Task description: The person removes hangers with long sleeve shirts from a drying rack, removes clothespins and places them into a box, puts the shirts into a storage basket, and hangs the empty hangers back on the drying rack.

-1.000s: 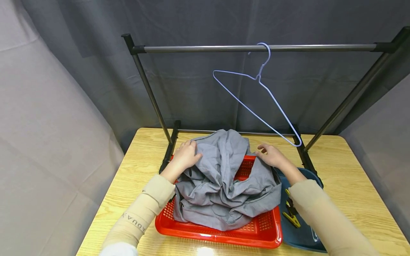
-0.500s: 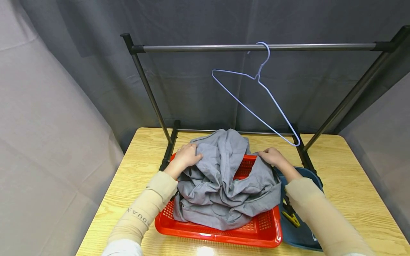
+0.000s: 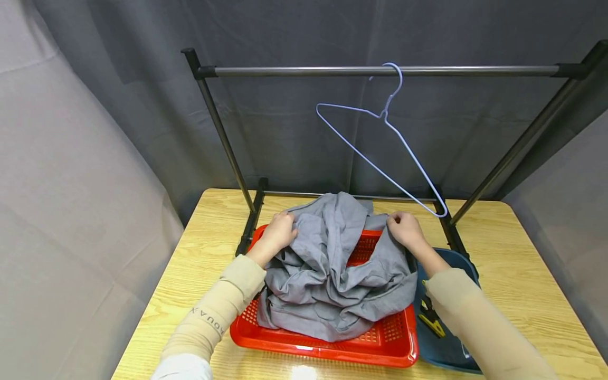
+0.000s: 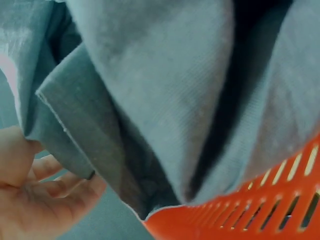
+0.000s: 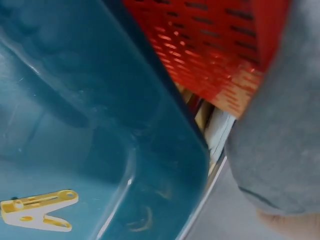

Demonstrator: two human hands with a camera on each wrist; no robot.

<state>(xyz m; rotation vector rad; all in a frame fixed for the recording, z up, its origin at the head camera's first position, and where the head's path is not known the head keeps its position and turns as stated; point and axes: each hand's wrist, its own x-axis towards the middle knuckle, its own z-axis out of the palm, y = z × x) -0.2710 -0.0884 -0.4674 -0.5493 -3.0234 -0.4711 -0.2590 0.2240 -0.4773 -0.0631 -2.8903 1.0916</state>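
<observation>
A crumpled grey garment (image 3: 332, 279) lies heaped in the red plastic basket (image 3: 328, 349), its far part draped past the back rim. At its upper left my left hand (image 3: 279, 231) holds an edge; in the left wrist view, fabric passes between the thumb and the curled fingers (image 4: 62, 187). My right hand (image 3: 405, 230) pinches the cloth near the back right corner of the basket, lifting a strip there slightly. The right wrist view shows only a bit of that hand (image 5: 292, 225) below the grey fabric, the fingertips hidden.
A lilac hanger (image 3: 418, 163) hangs on the rail (image 3: 294, 72) of a dark metal rack over the table (image 3: 209, 232). Right of the basket, a blue tub (image 3: 456, 354) holds a yellow clothespin (image 3: 431, 325), and black pieces. Grey curtain stands behind.
My right hand's fingers have come together on the garment, and the hand has moved slightly right and up, raising an edge. My left hand has barely moved.
</observation>
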